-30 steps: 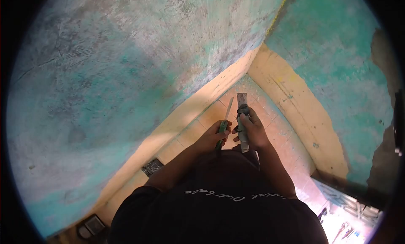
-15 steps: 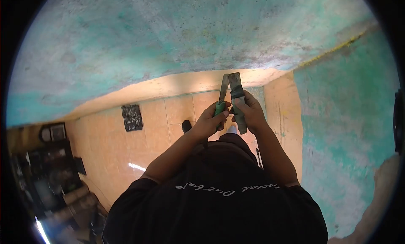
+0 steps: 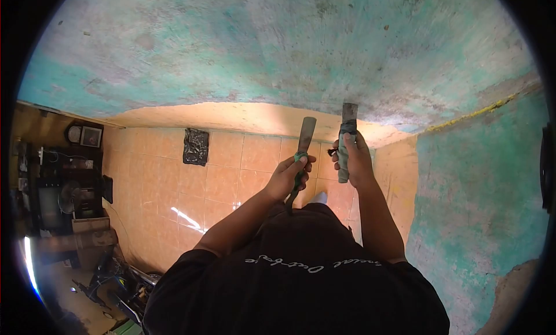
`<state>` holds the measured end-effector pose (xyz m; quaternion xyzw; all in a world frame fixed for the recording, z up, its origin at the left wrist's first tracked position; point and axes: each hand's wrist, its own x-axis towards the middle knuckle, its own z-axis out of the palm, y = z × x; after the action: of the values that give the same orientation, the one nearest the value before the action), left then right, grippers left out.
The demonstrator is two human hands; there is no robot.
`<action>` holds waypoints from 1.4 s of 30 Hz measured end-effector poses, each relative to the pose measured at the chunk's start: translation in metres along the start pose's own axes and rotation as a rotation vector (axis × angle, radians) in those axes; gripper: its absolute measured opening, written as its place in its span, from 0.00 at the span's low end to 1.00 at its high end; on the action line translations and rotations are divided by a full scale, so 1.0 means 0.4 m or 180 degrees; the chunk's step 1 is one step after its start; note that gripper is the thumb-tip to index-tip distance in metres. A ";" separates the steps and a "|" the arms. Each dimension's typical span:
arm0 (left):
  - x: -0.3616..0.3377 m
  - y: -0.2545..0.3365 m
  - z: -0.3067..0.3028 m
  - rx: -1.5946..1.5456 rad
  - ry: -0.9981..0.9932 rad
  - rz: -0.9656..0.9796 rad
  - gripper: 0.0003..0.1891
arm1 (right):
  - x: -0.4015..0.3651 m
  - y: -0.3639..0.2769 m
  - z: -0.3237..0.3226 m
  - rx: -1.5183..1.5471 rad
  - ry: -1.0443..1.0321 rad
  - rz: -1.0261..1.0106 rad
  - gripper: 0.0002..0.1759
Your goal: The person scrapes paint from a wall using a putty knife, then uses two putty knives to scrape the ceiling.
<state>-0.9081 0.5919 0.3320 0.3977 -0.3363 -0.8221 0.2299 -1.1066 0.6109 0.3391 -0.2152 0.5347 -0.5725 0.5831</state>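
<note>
My left hand (image 3: 285,176) is closed around the green handle of a scraper (image 3: 307,132), its broad flat blade pointing up toward the wall. To the right, my right hand (image 3: 357,161) grips a second tool (image 3: 349,112), which has a dark flat blade, black wrapping at its neck and a grey-green handle. Its tip is close to the lower part of the patchy turquoise wall (image 3: 260,57); contact cannot be made out. The two tools are apart.
A black plastic-like square (image 3: 196,147) lies on the orange tiled floor (image 3: 220,184). Another turquoise wall (image 3: 475,202) stands on the right. At the far left are a fan (image 3: 68,197), shelves and a bicycle or motorbike (image 3: 124,294).
My hands have moved apart, the right one to the right with its tool. The left scraper has turned to show its blade face. The view has shifted, showing more of the left side.
</note>
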 end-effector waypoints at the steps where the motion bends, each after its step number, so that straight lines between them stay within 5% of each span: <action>1: 0.002 0.000 -0.008 -0.0066 0.0050 0.0046 0.18 | 0.021 -0.005 -0.008 -0.0106 -0.0032 -0.0101 0.16; 9: -0.032 -0.019 -0.063 -0.0530 0.0675 0.0317 0.15 | 0.101 -0.220 0.121 0.0207 -0.0105 -0.1053 0.21; 19: 0.002 0.052 -0.258 -0.0567 0.0892 0.0088 0.13 | 0.105 0.072 0.276 0.0027 -0.0406 -0.0209 0.19; 22: -0.010 0.128 -0.325 -0.0501 0.0622 0.0185 0.12 | 0.123 0.149 0.330 0.0655 -0.0769 -0.0165 0.23; 33: -0.040 0.249 -0.639 -0.0144 0.0332 -0.0299 0.12 | 0.204 0.310 0.623 -0.0017 0.0132 -0.0388 0.21; 37: -0.068 0.267 -0.673 -0.0232 0.0386 -0.0313 0.12 | 0.232 0.354 0.644 0.0234 0.0138 0.0130 0.23; 42: -0.062 0.246 -0.693 -0.0322 0.0456 -0.0203 0.11 | 0.394 0.233 0.686 -0.0127 0.0419 -0.0043 0.28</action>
<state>-0.6588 0.4398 0.2900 0.4538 -0.2642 -0.8144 0.2469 -0.8630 0.3940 0.2911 -0.1922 0.5818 -0.5785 0.5384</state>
